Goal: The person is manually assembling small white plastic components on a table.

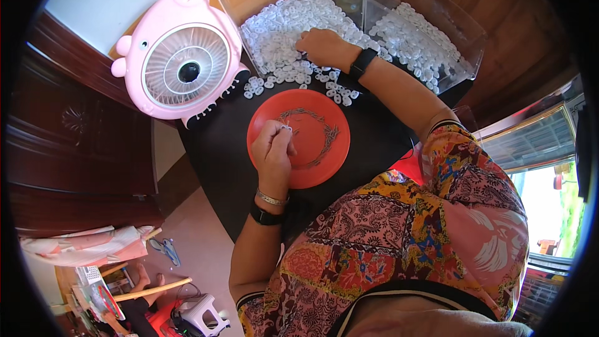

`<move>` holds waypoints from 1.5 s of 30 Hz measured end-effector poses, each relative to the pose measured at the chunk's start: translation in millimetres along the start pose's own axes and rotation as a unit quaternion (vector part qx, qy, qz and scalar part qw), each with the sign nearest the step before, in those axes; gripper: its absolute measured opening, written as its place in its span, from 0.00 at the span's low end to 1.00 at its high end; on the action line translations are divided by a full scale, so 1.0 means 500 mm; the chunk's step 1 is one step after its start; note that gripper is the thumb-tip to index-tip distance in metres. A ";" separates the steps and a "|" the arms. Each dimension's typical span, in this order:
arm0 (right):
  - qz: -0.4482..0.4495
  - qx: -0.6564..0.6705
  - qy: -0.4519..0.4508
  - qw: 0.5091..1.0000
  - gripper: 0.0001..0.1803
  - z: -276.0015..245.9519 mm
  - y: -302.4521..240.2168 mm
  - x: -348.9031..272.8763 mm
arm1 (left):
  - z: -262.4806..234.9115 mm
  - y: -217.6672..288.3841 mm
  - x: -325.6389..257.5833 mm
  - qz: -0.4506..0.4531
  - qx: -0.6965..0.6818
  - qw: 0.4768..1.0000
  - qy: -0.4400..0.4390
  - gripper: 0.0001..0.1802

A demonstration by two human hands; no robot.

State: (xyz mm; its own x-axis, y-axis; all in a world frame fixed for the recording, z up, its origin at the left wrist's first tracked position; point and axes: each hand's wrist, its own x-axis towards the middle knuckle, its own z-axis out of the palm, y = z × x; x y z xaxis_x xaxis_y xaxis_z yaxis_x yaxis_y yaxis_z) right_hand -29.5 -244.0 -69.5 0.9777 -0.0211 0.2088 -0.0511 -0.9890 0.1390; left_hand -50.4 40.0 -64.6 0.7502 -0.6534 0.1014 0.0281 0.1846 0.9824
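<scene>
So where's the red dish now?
In the head view, the red dish sits mid-picture on the black table, under the left hand, this side of the white pieces.

Left hand (272, 145): pinching white piece (286, 128) | right hand (326, 48): white pile (272, 31), grip unclear

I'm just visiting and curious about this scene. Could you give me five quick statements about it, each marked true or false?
1. The left hand is over the red plate. True.
2. The pig-shaped fan is blue. False: it is pink.
3. The right hand is at the heap of white pieces. True.
4. The red plate is piled with white pieces. False: thin grey pieces lie on it in a rough ring.
5. Both wrists wear a dark band. True.
</scene>
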 end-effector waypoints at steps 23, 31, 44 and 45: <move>0.063 0.609 -0.050 0.789 0.13 -0.125 -0.081 -0.090 | -0.001 0.000 -0.001 0.015 0.000 1.000 -0.004 0.09; -0.015 0.726 -0.088 0.682 0.11 -0.141 -0.160 -0.112 | 0.003 0.000 0.002 0.006 -0.024 0.999 0.021 0.07; -0.011 0.714 -0.070 0.697 0.06 -0.114 -0.160 -0.118 | -0.007 0.001 -0.001 -0.011 -0.023 0.999 0.026 0.08; -0.014 0.711 -0.073 0.699 0.06 -0.118 -0.159 -0.119 | -0.006 0.000 0.000 -0.008 -0.025 0.999 0.021 0.08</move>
State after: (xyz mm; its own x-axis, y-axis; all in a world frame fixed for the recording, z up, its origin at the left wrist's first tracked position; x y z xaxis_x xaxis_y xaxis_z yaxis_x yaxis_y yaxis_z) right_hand -95.8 -155.5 -36.1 0.9900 0.0881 0.1098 0.1209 -0.1323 -0.9838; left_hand -48.5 42.1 -65.0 0.7762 -0.6258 0.0772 0.0726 0.2103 0.9749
